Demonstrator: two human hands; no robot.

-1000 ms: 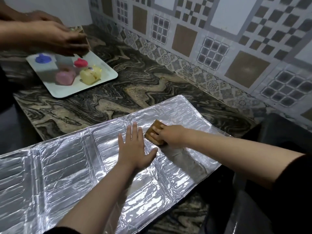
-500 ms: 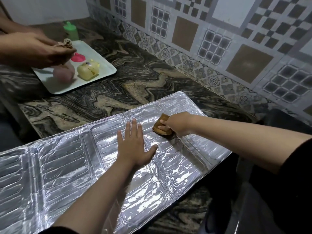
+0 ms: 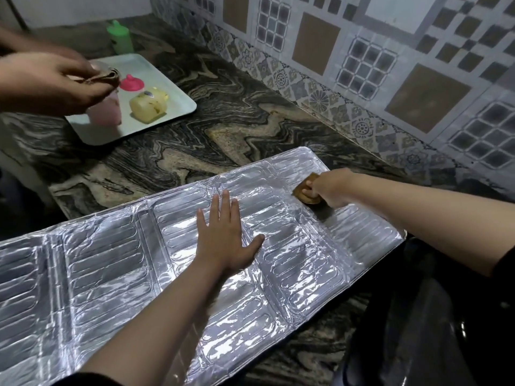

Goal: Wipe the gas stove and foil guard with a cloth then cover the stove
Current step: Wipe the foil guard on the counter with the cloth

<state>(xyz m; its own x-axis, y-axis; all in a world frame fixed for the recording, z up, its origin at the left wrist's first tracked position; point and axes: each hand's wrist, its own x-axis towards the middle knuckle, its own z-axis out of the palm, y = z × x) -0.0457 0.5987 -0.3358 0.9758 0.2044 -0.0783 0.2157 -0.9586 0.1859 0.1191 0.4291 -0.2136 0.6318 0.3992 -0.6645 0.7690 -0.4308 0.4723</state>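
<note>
Head: right hand [image 3: 327, 188] fingers grip cloth [image 3: 305, 190].

A home kitchen — marble-patterned stone counter [image 3: 223, 135], patterned wall tiles [image 3: 390, 65] behind.

Cloth [image 3: 306, 190] half under right hand [image 3: 328, 188]; another person's hand [image 3: 47, 82] blurred

Hands [image 3: 223, 240] and cloth [image 3: 305, 190] on foil guard [image 3: 111, 274]
</note>
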